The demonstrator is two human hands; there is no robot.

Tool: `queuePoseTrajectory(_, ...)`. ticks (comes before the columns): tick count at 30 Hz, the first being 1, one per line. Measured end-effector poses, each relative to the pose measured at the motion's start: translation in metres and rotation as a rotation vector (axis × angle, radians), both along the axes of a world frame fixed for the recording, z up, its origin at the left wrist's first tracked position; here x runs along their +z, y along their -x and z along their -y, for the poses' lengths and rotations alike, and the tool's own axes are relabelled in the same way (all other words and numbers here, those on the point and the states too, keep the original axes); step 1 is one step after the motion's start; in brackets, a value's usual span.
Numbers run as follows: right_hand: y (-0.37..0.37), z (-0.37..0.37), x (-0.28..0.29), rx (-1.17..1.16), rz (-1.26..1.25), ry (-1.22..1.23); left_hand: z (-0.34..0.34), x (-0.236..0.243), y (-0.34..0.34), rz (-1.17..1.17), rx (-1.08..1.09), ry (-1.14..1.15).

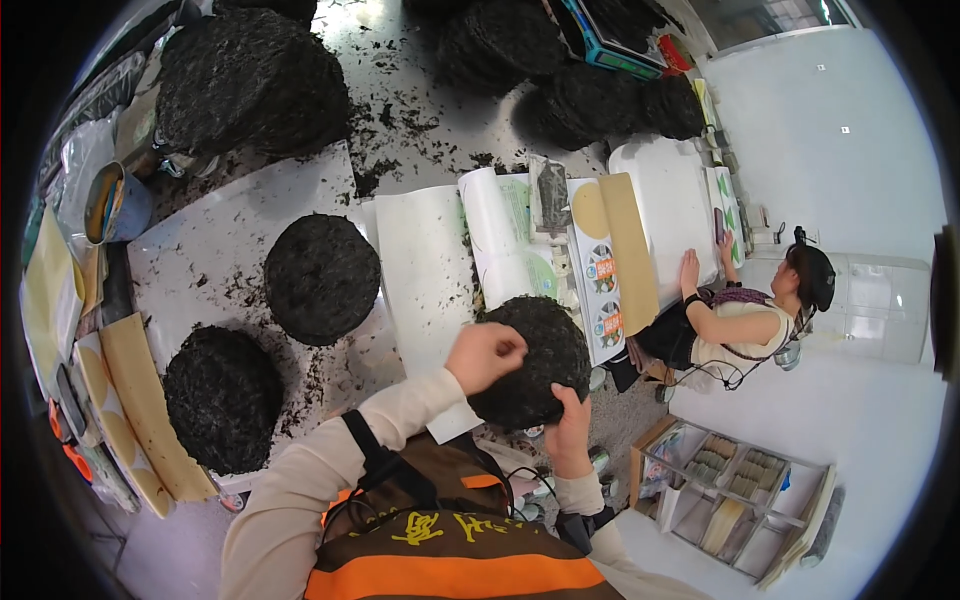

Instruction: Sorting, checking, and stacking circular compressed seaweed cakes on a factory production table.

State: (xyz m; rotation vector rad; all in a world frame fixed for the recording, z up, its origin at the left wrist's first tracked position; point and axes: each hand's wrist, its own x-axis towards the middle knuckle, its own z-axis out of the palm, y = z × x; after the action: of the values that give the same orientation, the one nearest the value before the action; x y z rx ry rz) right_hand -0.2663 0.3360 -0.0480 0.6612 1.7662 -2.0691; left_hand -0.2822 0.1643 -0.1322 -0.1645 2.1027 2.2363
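Observation:
A round black disc of dried seaweed (545, 350) is held in front of me, at the table's near edge. My right hand (571, 432) grips its lower right rim, thumb lying on top. Over the disc's left part, the fingers of my left hand (487, 357) are pinched together; whatever they may hold is too small to make out. To the left on the table lie two more round seaweed discs, one farther off (322, 280) and a thicker one nearer (222, 398). Dark crumbs are scattered around them.
Large seaweed stacks (250, 82) stand at the far left, others (500, 45) at the back. Printed bags (597, 265) and a brown sheet (628, 240) lie right of the disc. A blue cup (128, 205) stands left. Another person (740, 320) works at right, near a divided rack (740, 480).

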Motion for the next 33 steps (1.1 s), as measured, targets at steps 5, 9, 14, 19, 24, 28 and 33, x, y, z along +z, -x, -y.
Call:
queuePoseTrajectory(5,0.008,-0.026,-0.005,0.016,0.028,0.048,0.013,-0.065,0.025,0.158,0.158,0.211)
queuePoseTrajectory(9,0.007,-0.042,-0.007,-0.018,0.001,0.009,0.014,-0.050,0.055,0.050,0.054,0.264)
queuePoseTrajectory(14,0.007,-0.045,-0.010,-0.004,-0.027,0.005,0.008,-0.063,0.059,0.037,-0.062,0.274)
queuePoseTrajectory(19,0.011,-0.035,-0.003,-0.021,0.007,0.087,0.019,-0.092,0.036,0.213,0.169,0.234)
queuePoseTrajectory(24,0.005,-0.013,-0.001,0.107,-0.104,-0.163,0.039,-0.035,0.015,0.110,-0.016,0.535)
queuePoseTrajectory(28,-0.008,0.052,0.005,0.181,-0.247,0.013,0.071,0.036,-0.050,-0.193,0.169,0.051)
queuePoseTrajectory(33,-0.044,0.124,0.005,0.548,-0.088,0.331,0.124,0.094,-0.147,-0.118,0.321,0.436)
